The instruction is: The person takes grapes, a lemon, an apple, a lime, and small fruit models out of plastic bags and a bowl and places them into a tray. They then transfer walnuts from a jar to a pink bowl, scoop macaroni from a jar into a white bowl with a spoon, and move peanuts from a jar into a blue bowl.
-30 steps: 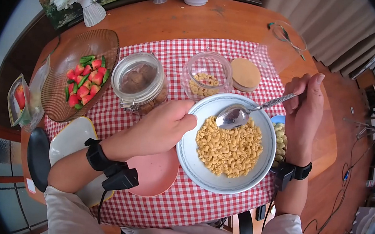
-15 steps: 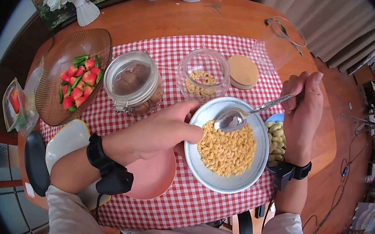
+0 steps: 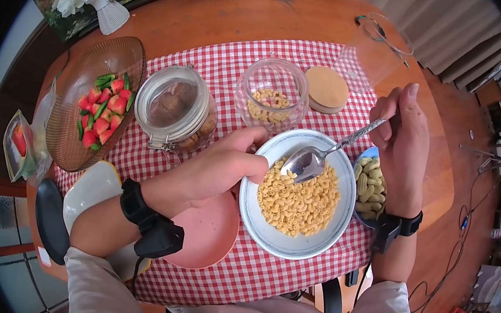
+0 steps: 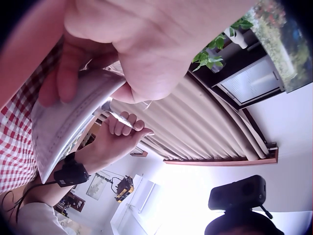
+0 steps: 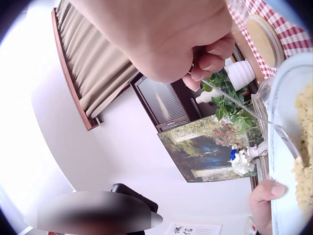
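My left hand [image 3: 225, 165] grips the left rim of a white bowl [image 3: 251, 208] with a blue-patterned edge, thumb over the rim and fingers beneath, as the left wrist view shows. Dry elbow macaroni [image 3: 303, 208] lies in the bowl. My right hand [image 3: 402, 139] holds the handle of a metal spoon [image 3: 304, 164] between thumb and curled fingers; its bowl rests at the macaroni, with a few pieces at its tip. Behind the bowl stands an open glass jar [image 3: 249, 86] with some macaroni in it, beside a round wooden lid [image 3: 326, 88].
A lidded jar of brown items [image 3: 173, 108], a glass bowl [image 3: 63, 112] of strawberries and green peppers, and a pink plate [image 3: 208, 237] are at the left. A dish of peanuts [image 3: 371, 184] sits near my right wrist. A clear container [image 3: 364, 58] lies behind the lid.
The bowl shifted right, then slightly back left. My left hand changed its hold on the rim. The spoon's head has tilted and moved a little lower, with a few macaroni pieces at its tip.
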Demonstrator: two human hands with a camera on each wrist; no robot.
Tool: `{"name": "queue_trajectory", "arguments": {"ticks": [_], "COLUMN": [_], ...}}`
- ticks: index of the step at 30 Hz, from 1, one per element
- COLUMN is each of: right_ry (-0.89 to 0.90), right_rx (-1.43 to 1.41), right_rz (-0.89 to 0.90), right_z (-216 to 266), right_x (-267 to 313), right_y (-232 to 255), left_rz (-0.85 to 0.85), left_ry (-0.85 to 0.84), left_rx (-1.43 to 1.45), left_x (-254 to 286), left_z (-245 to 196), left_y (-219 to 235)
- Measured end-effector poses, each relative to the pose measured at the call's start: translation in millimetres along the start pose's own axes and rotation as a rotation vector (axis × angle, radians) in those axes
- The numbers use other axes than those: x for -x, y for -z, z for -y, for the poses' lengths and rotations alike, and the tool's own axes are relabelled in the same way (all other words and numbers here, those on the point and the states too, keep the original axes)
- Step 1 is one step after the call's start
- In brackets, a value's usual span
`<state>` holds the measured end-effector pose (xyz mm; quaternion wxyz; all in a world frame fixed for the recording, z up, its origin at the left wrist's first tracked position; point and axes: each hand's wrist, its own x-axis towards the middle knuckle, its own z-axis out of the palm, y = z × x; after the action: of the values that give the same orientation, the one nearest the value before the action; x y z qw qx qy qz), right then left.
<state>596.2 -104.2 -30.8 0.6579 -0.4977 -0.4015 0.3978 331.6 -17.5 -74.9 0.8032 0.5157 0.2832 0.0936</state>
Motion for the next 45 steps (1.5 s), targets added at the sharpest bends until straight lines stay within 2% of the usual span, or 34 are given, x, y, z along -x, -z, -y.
{"name": "queue_trajectory", "arguments": {"ticks": [4, 7, 14, 16, 20, 23, 25, 29, 31, 32, 33, 35, 36, 37, 39, 41, 43, 45], "right_ry": [-0.1, -0.099, -0.02, 0.086, 0.166, 0.171, 0.215, 0.28, 0.438, 0.457, 0.457, 0.394, 0.319, 0.319, 0.156, 0.121, 0.011, 0.006], "right_rx": [-0.131, -0.261, -0.165, -0.157, -0.153, -0.048, 0.185, 0.187, -0.108, -0.111, -0.11, 0.067, 0.18, 0.18, 0.137, 0.093, 0.041, 0.001], "right_rz": [-0.001, -0.051, -0.199, -0.171, -0.065, -0.112, -0.147, -0.173, -0.07, 0.026, 0.026, 0.06, -0.002, -0.003, 0.039, -0.007, -0.068, -0.087], "right_z": [1, -1, 3, 3, 4, 5, 3, 3, 5, 9, 8, 7, 6, 4, 2, 1, 0, 1], "right_x": [-3, -5, -1, 0, 3, 6, 7, 11, 9, 7, 6, 6, 9, 9, 9, 8, 4, 0], "right_y": [3, 9, 2, 5, 12, 2, -10, -13, 2, 6, 7, 9, 7, 4, -2, -7, 0, 4], "left_rz": [0.028, 0.029, 0.022, 0.022, 0.008, 0.015, 0.021, 0.034, 0.038, 0.04, 0.04, 0.041, 0.041, 0.028, 0.017, 0.027, 0.023, 0.022], "left_ry": [0.046, 0.028, 0.071, 0.065, 0.06, 0.061, 0.066, 0.084, 0.068, 0.05, 0.05, 0.074, 0.075, 0.079, 0.085, 0.075, 0.077, 0.078], "left_rx": [-0.008, -0.004, -0.028, -0.019, 0.015, -0.004, -0.003, 0.021, 0.041, 0.058, 0.059, 0.116, 0.116, 0.129, 0.142, 0.14, 0.14, 0.141], "left_x": [0, -2, 1, 2, 3, 4, 4, 4, 2, 1, 1, 1, 1, 1, 2, 2, 2, 2], "left_z": [-3, 3, 0, -2, -6, -9, -9, -7, -5, -3, -2, -2, -2, -3, -4, -6, -5, -4], "left_y": [1, 2, 3, 1, -3, -3, -3, -2, -1, -1, 0, 1, 1, 1, 0, -1, 0, 0]}}
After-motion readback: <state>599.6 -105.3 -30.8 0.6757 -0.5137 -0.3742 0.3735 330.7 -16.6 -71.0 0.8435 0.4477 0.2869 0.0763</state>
